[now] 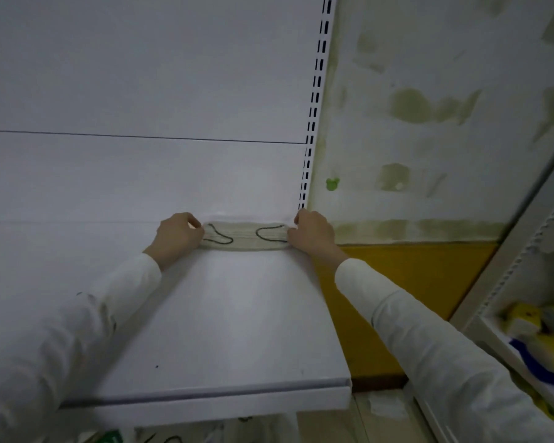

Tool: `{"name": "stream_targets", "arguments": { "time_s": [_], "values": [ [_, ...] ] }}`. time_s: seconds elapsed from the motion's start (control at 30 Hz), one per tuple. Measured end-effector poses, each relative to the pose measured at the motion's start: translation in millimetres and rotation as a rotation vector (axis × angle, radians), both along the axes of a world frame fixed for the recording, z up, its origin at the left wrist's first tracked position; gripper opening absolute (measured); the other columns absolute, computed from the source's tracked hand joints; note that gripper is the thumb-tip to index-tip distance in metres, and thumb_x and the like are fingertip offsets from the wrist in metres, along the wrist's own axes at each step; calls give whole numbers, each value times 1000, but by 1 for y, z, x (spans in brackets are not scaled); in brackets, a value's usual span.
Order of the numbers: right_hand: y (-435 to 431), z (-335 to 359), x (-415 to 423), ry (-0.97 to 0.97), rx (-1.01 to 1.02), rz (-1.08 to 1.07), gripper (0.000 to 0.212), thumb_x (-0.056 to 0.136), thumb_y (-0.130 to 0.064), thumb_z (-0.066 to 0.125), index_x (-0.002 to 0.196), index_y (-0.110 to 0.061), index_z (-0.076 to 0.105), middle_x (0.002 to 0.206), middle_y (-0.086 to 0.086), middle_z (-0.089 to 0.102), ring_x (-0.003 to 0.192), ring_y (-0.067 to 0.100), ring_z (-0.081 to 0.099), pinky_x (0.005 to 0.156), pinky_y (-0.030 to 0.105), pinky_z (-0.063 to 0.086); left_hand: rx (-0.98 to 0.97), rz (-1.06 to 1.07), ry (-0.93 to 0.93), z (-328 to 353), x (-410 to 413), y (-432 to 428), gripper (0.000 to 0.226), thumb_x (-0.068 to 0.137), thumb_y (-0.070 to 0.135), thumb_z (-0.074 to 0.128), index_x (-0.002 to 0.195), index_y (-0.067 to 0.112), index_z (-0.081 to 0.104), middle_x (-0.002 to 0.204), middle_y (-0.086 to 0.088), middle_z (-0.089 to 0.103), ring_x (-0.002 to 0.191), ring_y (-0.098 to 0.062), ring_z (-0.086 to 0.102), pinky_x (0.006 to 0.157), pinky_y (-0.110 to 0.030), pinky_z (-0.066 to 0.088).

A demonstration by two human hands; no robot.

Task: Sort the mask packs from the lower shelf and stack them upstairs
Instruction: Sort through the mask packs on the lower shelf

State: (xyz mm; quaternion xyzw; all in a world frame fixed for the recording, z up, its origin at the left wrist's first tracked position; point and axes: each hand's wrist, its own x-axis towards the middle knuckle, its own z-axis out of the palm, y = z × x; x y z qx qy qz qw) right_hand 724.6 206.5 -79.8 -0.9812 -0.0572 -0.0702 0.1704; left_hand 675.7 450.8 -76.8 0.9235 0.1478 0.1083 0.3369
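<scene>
A flat beige mask pack with dark ear loops lies at the back of the white upper shelf, against the rear panel near the right upright. My left hand grips its left end with curled fingers. At the pack's right end, my right hand holds the edge the same way. Both arms in white sleeves reach across the shelf. Below the shelf's front lip, bits of more mask packs show on the lower shelf, mostly hidden.
A slotted white upright runs up the shelf's right side. Beyond it is a stained wall with a yellow band. At far right, another shelf unit holds yellow and blue packages.
</scene>
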Motion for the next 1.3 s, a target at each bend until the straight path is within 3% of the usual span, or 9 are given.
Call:
{"name": "stream_targets", "arguments": {
  "time_s": [0.2, 0.37, 0.53, 0.63, 0.77, 0.9, 1.0, 1.07, 1.3],
  "values": [
    [-3, 11, -40, -478, -260, 154, 32, 79, -1, 50, 110, -1, 55, 110, 17, 57, 101, 35, 50, 78, 37, 34, 251, -95, -133, 15, -36, 1, 25, 87, 19, 56, 109, 10, 62, 114, -15, 59, 111, -36, 51, 97, -44, 41],
    [7, 25, -107, -704, -196, 324, 27, 72, 0, 49, 96, 1, 61, 94, 19, 63, 82, 37, 56, 66, 38, 40, 231, -321, -323, 20, -101, 0, 19, 86, 14, 56, 100, 5, 67, 104, -13, 66, 98, -29, 60, 88, -29, 41],
    [23, 13, -204, -800, -94, 393, 35, 70, -5, 37, 93, -2, 64, 88, 13, 65, 75, 32, 57, 58, 34, 44, -3, -409, -334, 13, -191, 0, 13, 86, 8, 57, 94, 13, 67, 96, 2, 67, 85, -12, 64, 76, -17, 47],
    [26, -14, -267, -781, -30, 549, 33, 70, -1, 41, 92, -1, 65, 90, 12, 65, 80, 29, 57, 61, 32, 42, -273, -505, -335, 0, -249, 2, 15, 86, -1, 56, 89, 11, 65, 90, -2, 69, 76, -12, 68, 70, -23, 56],
    [23, -72, -316, -587, -158, 779, 24, 72, 2, 45, 74, -6, 67, 72, 6, 64, 64, 24, 55, 49, 23, 35, -441, -609, -178, -49, -301, 4, 14, 86, -7, 56, 89, 3, 65, 81, -8, 70, 68, -17, 67, 62, -24, 56],
    [0, -163, -298, -167, -86, 557, 29, 75, -6, 41, 73, -11, 70, 66, 5, 66, 60, 25, 62, 40, 25, 43, -520, -444, 64, -135, -304, 8, 24, 87, -8, 56, 80, 13, 67, 73, 0, 71, 66, -15, 65, 57, -19, 52],
    [-10, -233, -275, 119, 62, 290, 27, 88, -2, 48, 96, -8, 73, 93, 12, 73, 82, 30, 68, 65, 33, 54, -642, -163, 230, -212, -305, 6, 24, 88, -8, 52, 77, 9, 65, 73, -4, 68, 66, -21, 62, 52, -20, 50],
    [-6, -269, -263, 229, 130, 155, 25, 93, -4, 48, 107, -6, 70, 103, 13, 72, 89, 29, 67, 72, 28, 51, -690, -50, 332, -260, -310, 1, 23, 90, -6, 52, 76, 7, 65, 74, -9, 68, 65, -23, 61, 52, -26, 49],
    [38, -338, -222, 475, 52, -231, 57, 85, -53, 58, 117, -6, 52, 115, 11, 60, 107, 30, 59, 83, 34, 46, -728, 74, 395, -332, -302, -24, 24, 91, -5, 48, 77, 6, 64, 77, -10, 68, 66, -21, 60, 60, -28, 48]
  ]
}}
